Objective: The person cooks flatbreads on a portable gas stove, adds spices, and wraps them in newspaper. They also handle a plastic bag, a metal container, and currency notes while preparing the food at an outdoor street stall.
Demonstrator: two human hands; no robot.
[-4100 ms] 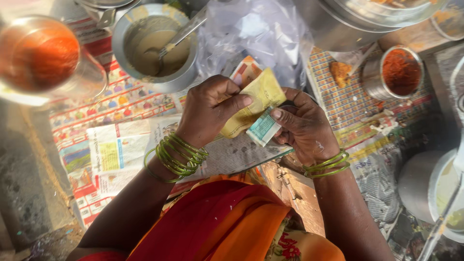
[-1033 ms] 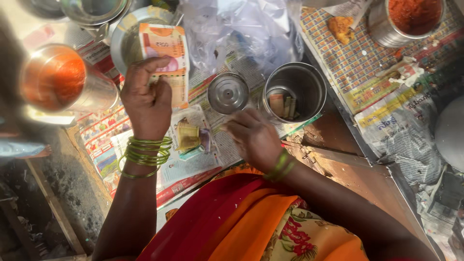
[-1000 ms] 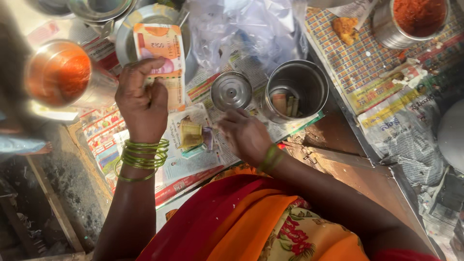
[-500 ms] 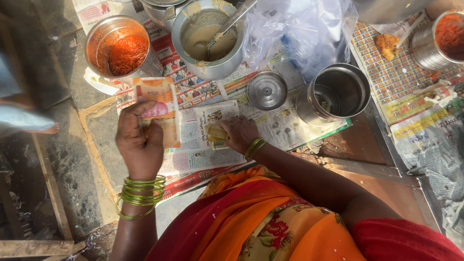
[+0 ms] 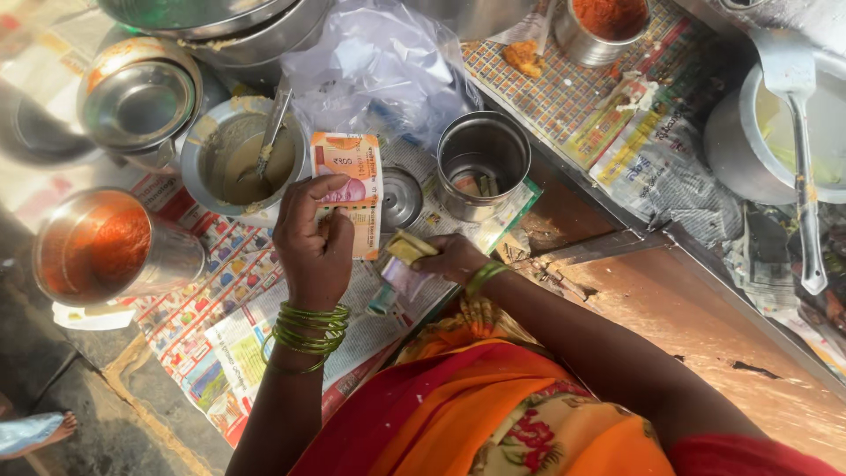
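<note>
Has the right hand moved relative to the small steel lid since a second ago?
Yes. The right hand was touching the small steel lid; now it sits below the lid, toward the body, holding folded banknotes.

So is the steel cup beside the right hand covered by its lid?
No, the steel cup stands open with a few small things inside, and the round lid lies beside it, near the right hand.

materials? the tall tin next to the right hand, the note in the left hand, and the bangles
Tall tin: looks like stainless steel, with a brushed grey sheen and bright rim.
Note in the left hand: printed paper, matte, flexing slightly; a polymer coating can't be ruled out.
Bangles: glossy green thin rings, likely glass or plastic; can't tell which.
</note>
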